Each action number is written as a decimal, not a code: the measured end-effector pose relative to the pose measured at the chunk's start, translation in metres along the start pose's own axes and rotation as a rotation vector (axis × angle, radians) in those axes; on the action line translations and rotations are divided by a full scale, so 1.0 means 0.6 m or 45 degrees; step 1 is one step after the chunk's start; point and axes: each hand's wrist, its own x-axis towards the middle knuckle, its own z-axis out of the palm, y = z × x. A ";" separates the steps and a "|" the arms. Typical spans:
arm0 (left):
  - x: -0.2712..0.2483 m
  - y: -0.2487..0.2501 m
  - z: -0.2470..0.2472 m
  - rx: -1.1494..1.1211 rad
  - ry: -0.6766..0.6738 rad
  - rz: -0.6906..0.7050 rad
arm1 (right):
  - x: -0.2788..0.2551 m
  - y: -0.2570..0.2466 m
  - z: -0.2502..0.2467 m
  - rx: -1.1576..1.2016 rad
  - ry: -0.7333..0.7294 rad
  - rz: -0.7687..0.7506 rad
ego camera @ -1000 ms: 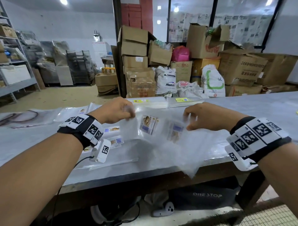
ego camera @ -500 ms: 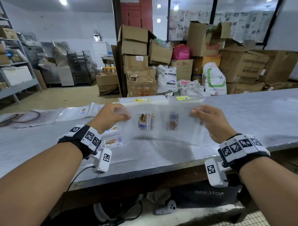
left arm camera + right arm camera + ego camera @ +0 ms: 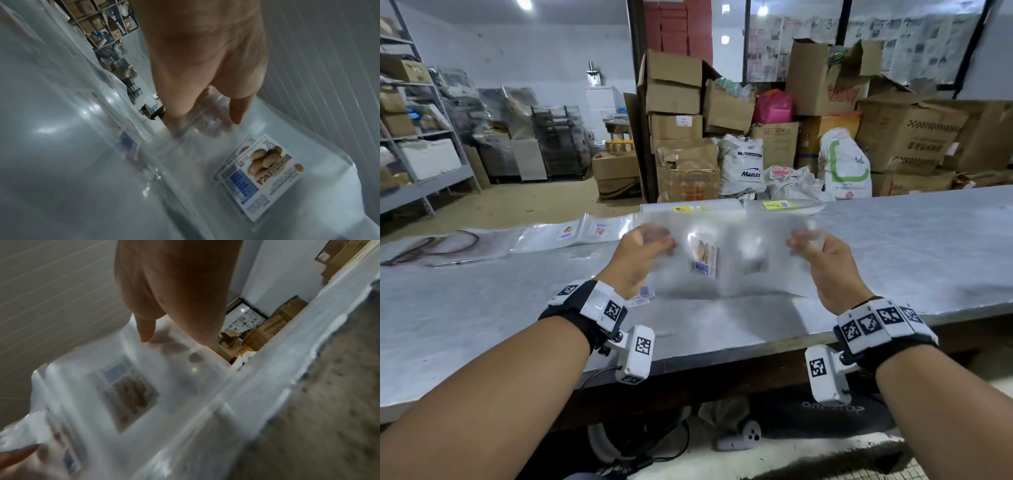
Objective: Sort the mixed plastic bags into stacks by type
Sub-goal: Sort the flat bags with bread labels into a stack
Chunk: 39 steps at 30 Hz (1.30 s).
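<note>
both hands hold a bunch of clear plastic bags (image 3: 726, 260) up off the table (image 3: 893, 253), above its near edge. left hand (image 3: 642, 255) grips the bunch's left edge, thumb in front and fingers (image 3: 207, 129) curled behind the film, as the left wrist view shows. right hand (image 3: 822, 260) pinches the right edge the same way, thumb (image 3: 146, 331) on the near face and fingertips showing dimly through the plastic. the held bags are blurred; a printed label (image 3: 703, 257) with a biscuit picture and a blue block sits left of their middle, and a second, fainter label (image 3: 755, 265) lies to its right. under the left wrist, more labelled bags (image 3: 642, 296) lie flat on the table. further bags (image 3: 582, 231) lie along the far edge to the left, and two flat stacks (image 3: 722, 207) with yellow labels sit at the far edge behind the held bunch. cardboard boxes (image 3: 674, 102) and sacks (image 3: 743, 164) stand on the floor beyond the table.
</note>
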 end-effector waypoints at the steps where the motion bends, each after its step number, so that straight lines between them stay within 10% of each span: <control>1: 0.003 0.005 0.000 -0.019 0.006 0.024 | 0.002 -0.008 -0.002 0.020 0.009 -0.029; 39: -0.018 -0.003 0.006 0.171 -0.155 -0.009 | -0.007 -0.035 -0.065 -0.092 -0.068 -0.039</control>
